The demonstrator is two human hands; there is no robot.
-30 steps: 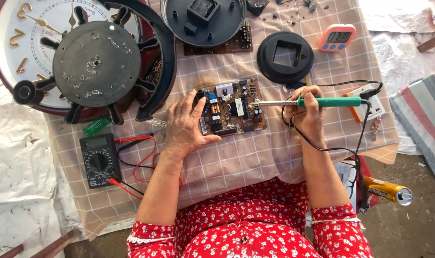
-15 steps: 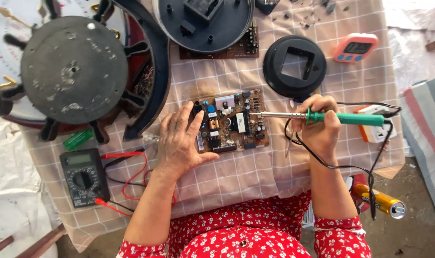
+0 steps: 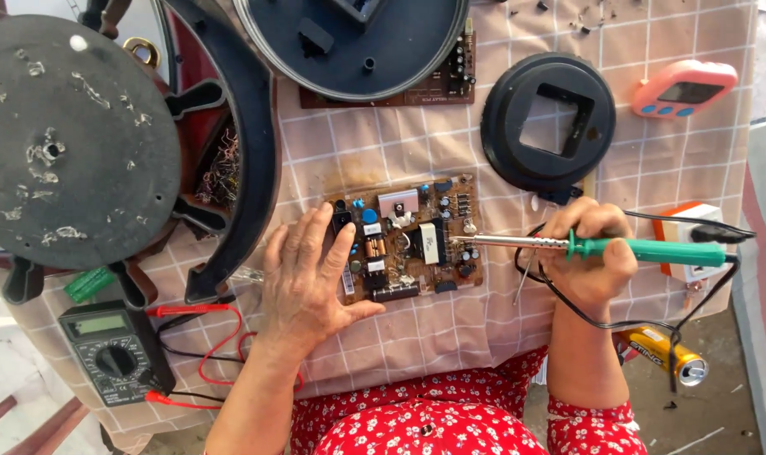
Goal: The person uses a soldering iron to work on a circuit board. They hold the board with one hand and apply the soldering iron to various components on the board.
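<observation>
Pressing flat, open left hand steadies circuit board; right hand fingers grip green soldering iron, its long axis horizontal, tip pointing leftward onto the board

A checked cloth covers the table, bearing a circuit board, multimeter, pink timer and black ring.

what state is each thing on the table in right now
circuit board: flat on the checked cloth, component side up
left hand: flat, pressing the board's left edge
right hand: closed round the soldering iron
soldering iron: held level, tip on the board's right side
multimeter: lying face up, red leads plugged in
pink timer: lying face up
black ring cover: lying loose, apart from the board
</observation>
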